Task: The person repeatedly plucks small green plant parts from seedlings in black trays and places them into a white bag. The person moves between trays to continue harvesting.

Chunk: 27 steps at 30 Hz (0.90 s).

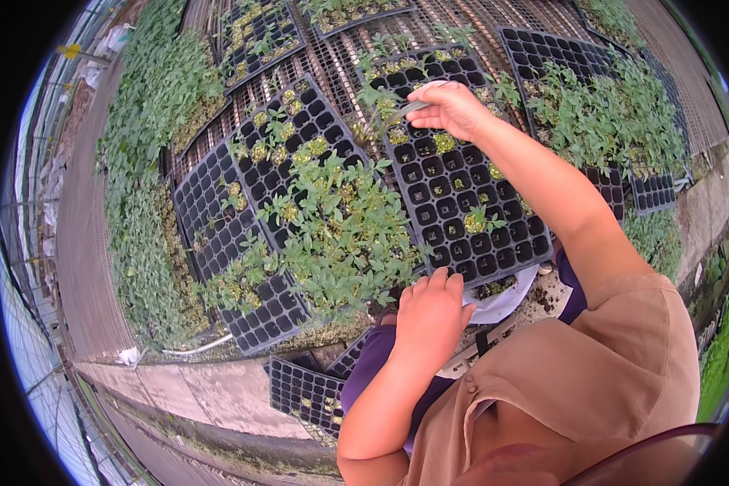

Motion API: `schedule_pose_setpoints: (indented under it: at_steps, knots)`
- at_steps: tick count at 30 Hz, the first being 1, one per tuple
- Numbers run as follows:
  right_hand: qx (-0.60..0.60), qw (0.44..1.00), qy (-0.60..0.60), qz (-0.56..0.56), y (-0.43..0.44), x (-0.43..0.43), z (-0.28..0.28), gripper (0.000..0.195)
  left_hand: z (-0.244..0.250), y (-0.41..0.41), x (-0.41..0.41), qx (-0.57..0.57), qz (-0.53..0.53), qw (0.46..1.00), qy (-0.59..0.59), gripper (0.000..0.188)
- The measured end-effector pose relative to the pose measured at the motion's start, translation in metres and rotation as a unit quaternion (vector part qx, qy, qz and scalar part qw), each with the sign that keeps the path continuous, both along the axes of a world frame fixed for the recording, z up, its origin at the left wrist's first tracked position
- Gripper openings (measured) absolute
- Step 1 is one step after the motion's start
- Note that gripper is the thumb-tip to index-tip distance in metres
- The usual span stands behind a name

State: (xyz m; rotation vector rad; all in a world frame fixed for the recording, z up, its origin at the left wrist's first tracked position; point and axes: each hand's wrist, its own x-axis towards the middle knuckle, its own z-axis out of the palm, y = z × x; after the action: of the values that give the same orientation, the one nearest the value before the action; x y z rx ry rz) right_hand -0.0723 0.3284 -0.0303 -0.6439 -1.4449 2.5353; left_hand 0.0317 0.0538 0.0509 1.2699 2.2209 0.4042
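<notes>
My right hand [446, 109] is closed on a slim grey metal tool [410, 108], apparently tweezers, above the far part of a black plug tray [462, 222]. Near the tool's tip, at the tray's left edge, a small seedling plug [364, 132] is blurred; whether the tool grips it is unclear. Most nearby cells hold only little bits of growing medium, and one small seedling [477, 219] stands among them. My left hand [431, 313] has its fingertips at this tray's near left corner, thumb apart; any grip on the rim is hidden.
Left of the tray, leafy seedlings [346, 225] crowd another plug tray [261, 185]. A partly filled tray [559, 51] lies at the right. Slatted bench mesh [334, 67] shows between trays. Below the bench are stacked trays [304, 389] and a white container [507, 297].
</notes>
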Motion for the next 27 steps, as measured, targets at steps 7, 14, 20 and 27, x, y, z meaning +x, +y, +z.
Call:
schedule_pose_setpoints:
  at_steps: [7, 14, 20, 27]
  knots:
    - [0.472, 0.878, -0.057, 0.054, -0.087, -0.031, -0.002, 0.011, 0.001, -0.002, -0.001, -0.012, 0.004, 1.0, -0.003, 0.043]
    - [0.351, 0.934, -0.059, 0.025, -0.06, -0.005, 0.022, 0.008, 0.004, -0.005, -0.004, -0.025, 0.016, 1.0, -0.009, 0.044]
    - [0.285, 0.909, 0.075, -0.294, 0.063, 0.058, 0.03, 0.012, 0.011, -0.007, -0.002, -0.02, 0.012, 1.0, -0.02, 0.047]
    - [0.3, 0.896, -0.074, -0.32, 0.132, 0.043, 0.016, 0.009, 0.004, -0.004, 0.0, -0.02, 0.012, 1.0, -0.01, 0.048]
